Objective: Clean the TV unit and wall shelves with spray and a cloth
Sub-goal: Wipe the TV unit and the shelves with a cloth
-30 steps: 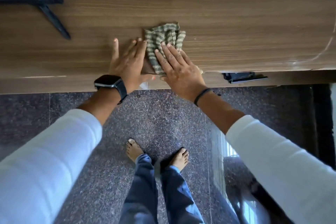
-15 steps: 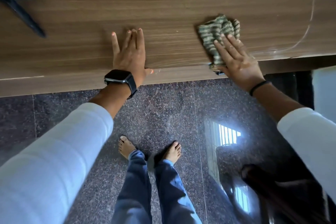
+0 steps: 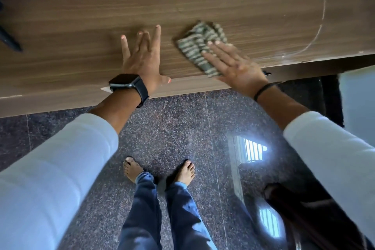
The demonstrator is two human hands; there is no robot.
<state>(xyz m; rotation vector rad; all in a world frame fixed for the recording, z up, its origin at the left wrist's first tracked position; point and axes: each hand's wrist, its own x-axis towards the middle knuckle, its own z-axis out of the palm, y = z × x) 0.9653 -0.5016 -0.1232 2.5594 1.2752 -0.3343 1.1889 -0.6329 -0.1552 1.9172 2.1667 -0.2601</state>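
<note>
I see a wood-grain surface (image 3: 203,2) over dark speckled floor (image 3: 182,124). Green striped cloth (image 3: 199,46), bunched & blurred, under flat right hand (image 3: 237,67); left hand (image 3: 144,59) splayed flat, holding nothing.

The brown wood-grain TV unit top (image 3: 203,6) has a smooth, matt laminate finish with fine horizontal streaks; a pale curved scuff mark (image 3: 322,16) crosses it at 2 o'clock. The green-and-white striped woven cloth (image 3: 194,46) is soft, crumpled fabric with a ribbed look. The black smartwatch (image 3: 123,83) shows a glossy screen and a matt strap. The thin black wristband (image 3: 263,89) looks matt. The dark speckled stone floor (image 3: 172,128) is polished and glossy, reflecting a window at 4 o'clock. The white sleeves (image 3: 50,168) are smooth matt cloth; the blue trousers (image 3: 182,209) look like denim.
</note>
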